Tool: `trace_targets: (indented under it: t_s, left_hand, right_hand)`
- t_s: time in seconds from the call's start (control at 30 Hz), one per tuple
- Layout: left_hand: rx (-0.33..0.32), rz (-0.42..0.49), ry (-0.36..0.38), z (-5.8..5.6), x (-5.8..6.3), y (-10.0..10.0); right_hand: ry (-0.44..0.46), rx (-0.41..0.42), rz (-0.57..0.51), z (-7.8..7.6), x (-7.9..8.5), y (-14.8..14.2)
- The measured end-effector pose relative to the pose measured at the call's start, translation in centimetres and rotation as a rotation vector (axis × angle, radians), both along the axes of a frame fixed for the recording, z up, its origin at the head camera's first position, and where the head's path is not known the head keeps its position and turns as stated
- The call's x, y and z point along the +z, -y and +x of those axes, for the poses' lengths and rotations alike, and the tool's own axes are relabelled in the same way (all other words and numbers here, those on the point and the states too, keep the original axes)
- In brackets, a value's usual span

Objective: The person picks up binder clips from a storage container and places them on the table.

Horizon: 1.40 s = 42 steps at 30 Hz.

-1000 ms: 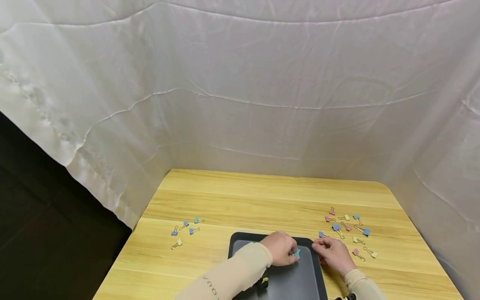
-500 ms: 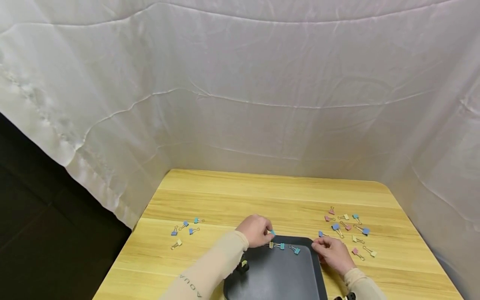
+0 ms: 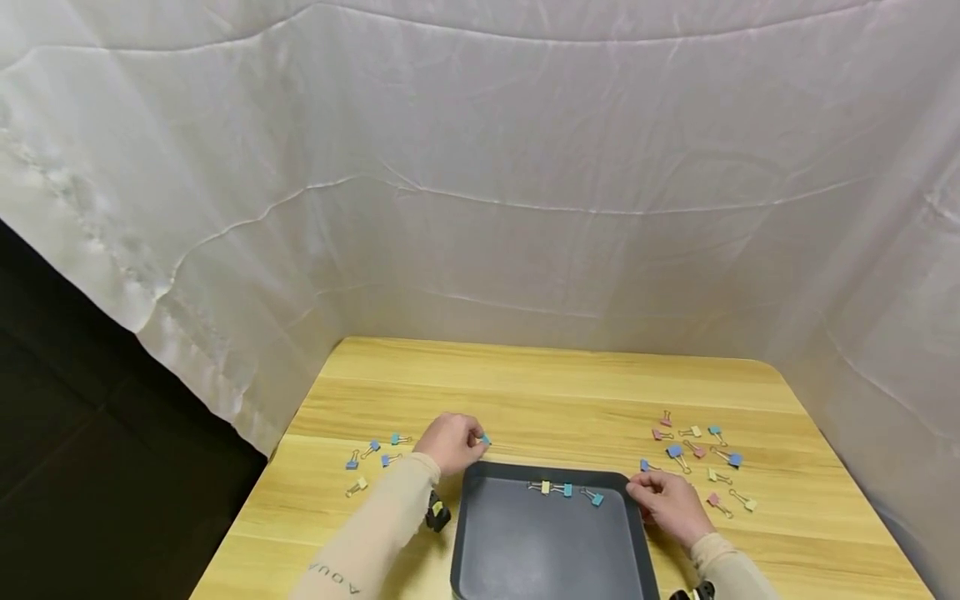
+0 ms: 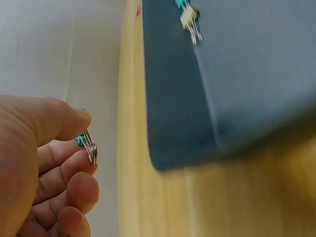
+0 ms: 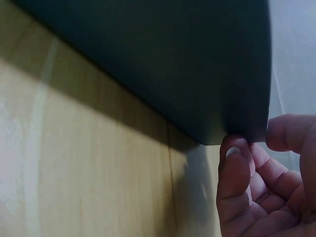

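My left hand (image 3: 452, 443) pinches a teal binder clip (image 4: 90, 146) between thumb and forefinger, its wire handles pointing out. That hand hovers just beyond the far left corner of a dark grey tray (image 3: 551, 546). At the tray's far right corner, my right hand (image 3: 671, 506) grips the rim, with the thumb on one side and curled fingers on the other, as the right wrist view shows. Inside the tray, along its far wall, lie a yellow binder clip (image 3: 545, 487), a teal binder clip (image 3: 567, 490) and another teal binder clip (image 3: 596, 499).
Left of the tray, several blue, teal and yellow clips (image 3: 374, 447) lie loose on the wooden table (image 3: 525, 383). A larger scatter of pink, blue, yellow and teal clips (image 3: 675, 452) lies beyond my right hand. A pale curtain (image 3: 562, 208) hangs behind the table.
My left hand has moved from over the tray leftward past its far left corner, carrying the teal binder clip. The right hand keeps its grip on the tray's corner.
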<state>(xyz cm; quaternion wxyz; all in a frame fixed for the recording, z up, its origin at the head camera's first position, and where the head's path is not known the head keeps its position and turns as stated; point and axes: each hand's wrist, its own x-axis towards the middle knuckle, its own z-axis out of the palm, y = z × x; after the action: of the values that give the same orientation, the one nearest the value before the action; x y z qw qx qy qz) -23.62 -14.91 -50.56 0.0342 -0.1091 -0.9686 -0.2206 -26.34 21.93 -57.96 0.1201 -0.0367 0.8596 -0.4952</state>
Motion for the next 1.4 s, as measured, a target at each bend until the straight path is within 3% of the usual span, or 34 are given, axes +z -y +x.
trace_targets:
  t_s: [0.3, 0.6, 1.03, 1.4]
  left_hand:
    - [0.109, 0.016, 0.014, 1.8, -1.6, 4.9]
    - [0.184, 0.019, 0.067, 4.2, -3.1, 8.1]
    - [0.208, -0.041, 0.069, 5.6, -4.0, 10.4]
    - [0.241, -0.062, 0.082, 6.1, -3.9, 11.2]
  right_hand:
    - [0.005, -0.002, -0.009, 0.0, 0.0, -0.1]
    - [0.011, 0.004, -0.011, -0.1, 0.0, -0.1]
    - [0.007, 0.013, 0.004, 0.1, 0.2, -0.1]
    - [0.0, 0.023, 0.011, 0.0, -0.1, -0.2]
